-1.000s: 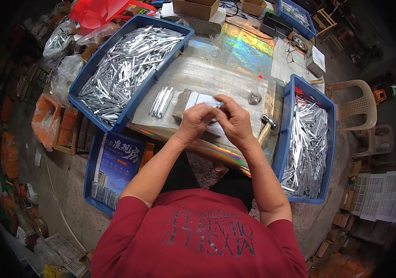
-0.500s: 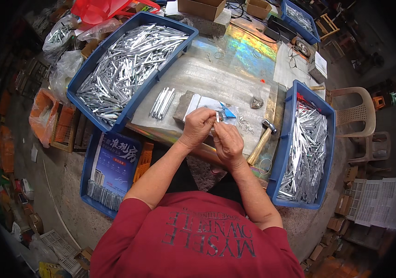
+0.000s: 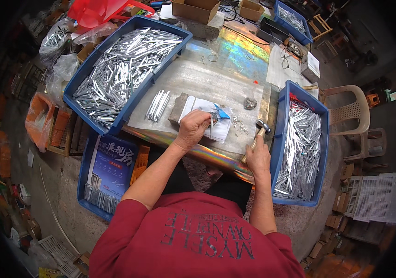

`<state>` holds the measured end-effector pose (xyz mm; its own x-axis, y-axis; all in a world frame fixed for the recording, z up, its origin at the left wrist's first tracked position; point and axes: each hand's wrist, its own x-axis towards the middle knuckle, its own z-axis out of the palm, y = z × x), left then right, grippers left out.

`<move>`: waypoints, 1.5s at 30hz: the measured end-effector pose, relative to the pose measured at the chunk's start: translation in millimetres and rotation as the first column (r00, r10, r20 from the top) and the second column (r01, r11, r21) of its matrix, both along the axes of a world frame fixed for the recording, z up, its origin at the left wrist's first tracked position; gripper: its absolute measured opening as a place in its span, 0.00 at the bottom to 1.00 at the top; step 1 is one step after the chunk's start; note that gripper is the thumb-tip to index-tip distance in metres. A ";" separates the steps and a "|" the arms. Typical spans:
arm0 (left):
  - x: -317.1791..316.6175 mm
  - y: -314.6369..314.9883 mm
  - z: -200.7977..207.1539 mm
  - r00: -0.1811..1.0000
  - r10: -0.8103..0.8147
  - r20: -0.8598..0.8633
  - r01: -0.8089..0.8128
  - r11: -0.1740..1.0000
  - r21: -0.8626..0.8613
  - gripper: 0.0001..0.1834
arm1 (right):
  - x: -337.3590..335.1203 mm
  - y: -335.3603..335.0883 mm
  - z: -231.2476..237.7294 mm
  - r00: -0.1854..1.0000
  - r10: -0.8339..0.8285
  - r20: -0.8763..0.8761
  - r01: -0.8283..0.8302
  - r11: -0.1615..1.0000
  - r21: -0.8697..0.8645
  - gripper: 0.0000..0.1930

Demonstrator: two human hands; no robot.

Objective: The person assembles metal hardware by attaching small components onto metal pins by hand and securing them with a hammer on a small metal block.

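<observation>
Between the fingers of my left hand [image 3: 193, 129] is a slim silvery metal strip [image 3: 212, 126], held over white paper on a stone-like block [image 3: 178, 107]. Behind those fingertips lies a blue pointed piece [image 3: 221, 112]. My right hand [image 3: 258, 156] is wrapped round the wooden handle of a hammer [image 3: 263, 125], whose metal head points away from me. Small loose pins [image 3: 239, 126] are scattered between my two hands. To the left of the block, several metal strips [image 3: 158, 105] lie side by side in a row.
Blue bins full of metal strips stand left [image 3: 70, 96] and right [image 3: 324, 153] of the work surface. A lower blue bin [image 3: 82, 185] holds a printed sheet and more strips. A small bag [image 3: 250, 103] lies behind the pins. Beyond the right bin is a plastic chair [image 3: 348, 111].
My right hand has left the left hand's fingertips, moved right and taken hold of the hammer handle. My left hand has come slightly lower, still with the strip. The whole view has shifted a little.
</observation>
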<state>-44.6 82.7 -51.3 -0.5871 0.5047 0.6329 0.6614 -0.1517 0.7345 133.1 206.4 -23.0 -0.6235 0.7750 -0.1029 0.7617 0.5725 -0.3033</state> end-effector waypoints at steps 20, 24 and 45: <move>2.3 -1.5 3.7 0.999 0.025 -0.038 -0.025 1.000 0.000 0.02 | 4.0 -41.8 38.8 0.674 -0.224 -0.704 -0.458 0.621 -0.636 0.23; 2.0 -1.3 3.6 0.999 0.019 -0.045 -0.019 1.000 -0.011 0.02 | -1.9 -36.5 63.5 0.743 0.343 -0.574 -0.528 0.828 -0.189 0.25; 3.5 0.4 4.0 0.999 0.019 -0.043 -0.018 0.999 0.029 0.03 | -6.7 -42.7 119.8 0.573 0.574 -0.585 -0.420 0.819 0.391 0.24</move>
